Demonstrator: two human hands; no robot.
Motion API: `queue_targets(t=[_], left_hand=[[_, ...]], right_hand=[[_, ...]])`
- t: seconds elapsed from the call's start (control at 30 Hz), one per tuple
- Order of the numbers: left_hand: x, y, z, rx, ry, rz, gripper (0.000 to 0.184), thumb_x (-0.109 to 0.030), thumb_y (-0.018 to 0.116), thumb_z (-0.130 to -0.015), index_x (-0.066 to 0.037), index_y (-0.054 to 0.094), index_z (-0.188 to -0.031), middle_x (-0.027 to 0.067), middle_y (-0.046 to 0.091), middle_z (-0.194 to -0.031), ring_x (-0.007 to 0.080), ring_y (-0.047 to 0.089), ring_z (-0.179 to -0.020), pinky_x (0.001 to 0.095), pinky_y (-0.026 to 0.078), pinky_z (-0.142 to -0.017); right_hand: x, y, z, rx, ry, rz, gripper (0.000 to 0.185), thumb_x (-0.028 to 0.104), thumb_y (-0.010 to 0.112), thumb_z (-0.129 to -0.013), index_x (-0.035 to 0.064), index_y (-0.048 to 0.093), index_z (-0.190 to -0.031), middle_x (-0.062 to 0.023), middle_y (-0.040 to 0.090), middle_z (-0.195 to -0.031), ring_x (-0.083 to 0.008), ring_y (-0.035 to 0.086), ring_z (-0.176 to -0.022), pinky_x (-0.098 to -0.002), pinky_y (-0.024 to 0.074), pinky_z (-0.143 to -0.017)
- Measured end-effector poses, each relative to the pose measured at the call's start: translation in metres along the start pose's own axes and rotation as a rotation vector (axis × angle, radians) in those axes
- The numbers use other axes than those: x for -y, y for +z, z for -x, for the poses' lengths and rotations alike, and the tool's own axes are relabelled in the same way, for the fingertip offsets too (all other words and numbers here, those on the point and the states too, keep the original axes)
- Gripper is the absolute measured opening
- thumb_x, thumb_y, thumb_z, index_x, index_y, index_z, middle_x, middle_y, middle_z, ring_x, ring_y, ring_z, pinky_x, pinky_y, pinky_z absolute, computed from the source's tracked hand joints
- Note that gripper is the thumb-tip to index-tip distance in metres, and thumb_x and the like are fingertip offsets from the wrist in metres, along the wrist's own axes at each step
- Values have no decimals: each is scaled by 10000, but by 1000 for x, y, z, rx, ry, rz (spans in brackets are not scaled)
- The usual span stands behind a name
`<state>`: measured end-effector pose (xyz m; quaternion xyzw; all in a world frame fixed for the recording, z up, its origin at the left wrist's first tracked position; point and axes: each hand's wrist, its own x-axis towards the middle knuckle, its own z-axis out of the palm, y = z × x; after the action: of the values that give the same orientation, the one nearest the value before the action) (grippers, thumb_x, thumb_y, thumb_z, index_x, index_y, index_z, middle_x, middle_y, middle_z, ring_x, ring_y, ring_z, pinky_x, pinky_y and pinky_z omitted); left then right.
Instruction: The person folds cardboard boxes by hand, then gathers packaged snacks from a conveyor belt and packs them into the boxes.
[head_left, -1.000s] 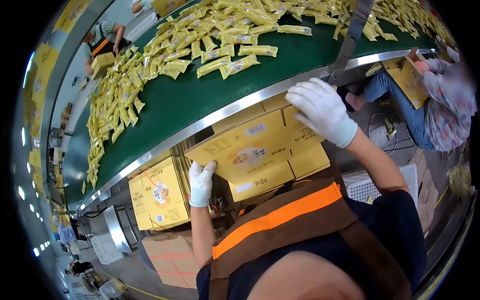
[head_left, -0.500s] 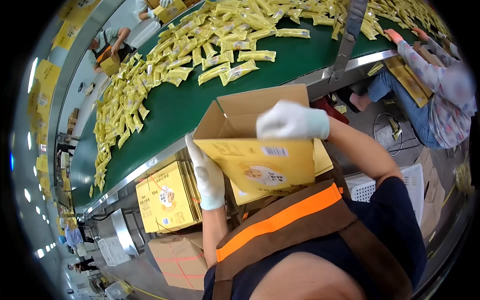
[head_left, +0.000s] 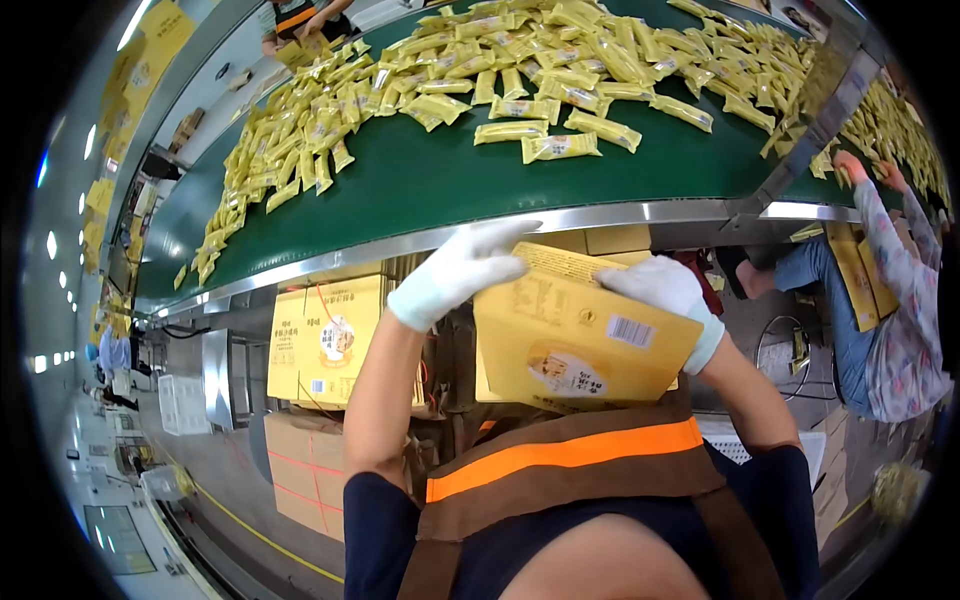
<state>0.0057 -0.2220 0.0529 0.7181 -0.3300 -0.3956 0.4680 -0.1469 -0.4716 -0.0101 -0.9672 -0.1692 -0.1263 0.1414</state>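
Observation:
A yellow cardboard carton with a barcode and a printed picture is tilted in front of my apron. A narrow text-covered panel shows along its upper edge, and the inside is hidden. My left hand, in a white glove, is at the carton's upper left corner. Its fingers stretch out, slightly blurred, and the thumb is by the cardboard. Over the upper right edge, my gloved right hand has its fingers bent around the carton.
Many yellow wrapped packets lie on the green conveyor belt beyond its metal rim. Tied flat cartons stand at left above a brown box. A metal post rises at right, near a seated co-worker.
The carton's wide-open top no longer shows; its upper edge now has a printed panel across it. My left hand moved from its side up to the corner. The view has turned.

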Motion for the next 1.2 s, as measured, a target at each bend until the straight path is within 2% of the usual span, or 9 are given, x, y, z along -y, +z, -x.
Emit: queue_targets(t=[0.13, 0.33, 0.43, 0.5, 0.7, 0.87, 1.0, 1.1, 1.2], left_hand=[[-13, 24, -43, -265, 674, -1054, 765, -513, 645, -868, -51, 453, -1446, 190, 675, -1182, 303, 647, -1076, 365, 474, -899], [39, 17, -48, -8, 110, -732, 583, -496, 466, -961, -39, 596, -1299, 207, 587, -1327, 350, 549, -1232, 377, 405, -1064], [80, -10, -12, -246, 199, -378, 460, -327, 406, -1024, 14, 614, -1252, 192, 640, -1255, 289, 579, -1215, 348, 400, -1078], [67, -5, 10, -357, 144, -269, 534, -387, 351, -1043, 34, 615, -1238, 179, 663, -1180, 265, 617, -1092, 350, 435, -1014], [119, 65, 23, -638, 523, 649, 571, -422, 422, -1026, 42, 525, -1343, 151, 633, -1228, 241, 591, -1154, 350, 446, -1011], [226, 139, 23, -604, -76, -472, 558, -297, 605, -902, -70, 503, -1401, 222, 595, -1277, 344, 573, -1197, 400, 437, -1037], [146, 70, 9, -1089, 165, -260, 494, -72, 549, -900, -28, 494, -1389, 222, 575, -1294, 382, 542, -1196, 409, 430, -1035], [52, 39, -10, -773, 477, -345, 467, -121, 562, -921, 5, 503, -1367, 205, 579, -1314, 323, 558, -1223, 377, 431, -1043], [52, 60, -29, -357, 120, -1089, 525, -330, 713, -808, -119, 592, -1273, 134, 544, -1344, 411, 455, -1300, 433, 452, -1020]], right_hand=[[7, -17, -13, 112, 203, -208, 263, 233, 616, -871, 97, 646, -1094, -117, 691, -824, -309, 679, -778, -378, 535, -679], [-28, 30, 45, -698, 919, -1135, 319, 218, 478, -1022, -6, 597, -1215, -104, 667, -1166, -172, 642, -974, -304, 498, -897], [-24, 75, 117, 31, 1377, -1552, 465, 431, 445, -1032, 81, 536, -1325, -89, 608, -1257, -208, 593, -1104, -394, 475, -986], [23, 122, 141, -184, 864, -1800, 621, 413, 517, -1014, 82, 321, -1501, -93, 445, -1475, -236, 438, -1337, -426, 345, -1128], [39, -14, 39, -74, 750, -1811, 508, 280, 677, -911, 8, 537, -1316, -66, 651, -1197, -160, 648, -1016, -321, 527, -886], [22, -64, -23, 761, 61, -315, 423, 392, 661, -853, 59, 636, -1113, -238, 677, -869, -368, 671, -844, -419, 528, -772], [32, -4, -54, 915, -82, -365, 498, 468, 637, -839, 53, 640, -1114, -224, 689, -912, -407, 659, -885, -469, 511, -825], [58, 14, -78, 915, -147, -285, 486, 468, 612, -855, 69, 642, -1132, -207, 693, -944, -405, 657, -906, -453, 512, -844], [56, 20, -66, 742, -114, -355, 457, 471, 560, -900, 90, 637, -1141, -195, 699, -982, -397, 660, -897, -456, 514, -832]])
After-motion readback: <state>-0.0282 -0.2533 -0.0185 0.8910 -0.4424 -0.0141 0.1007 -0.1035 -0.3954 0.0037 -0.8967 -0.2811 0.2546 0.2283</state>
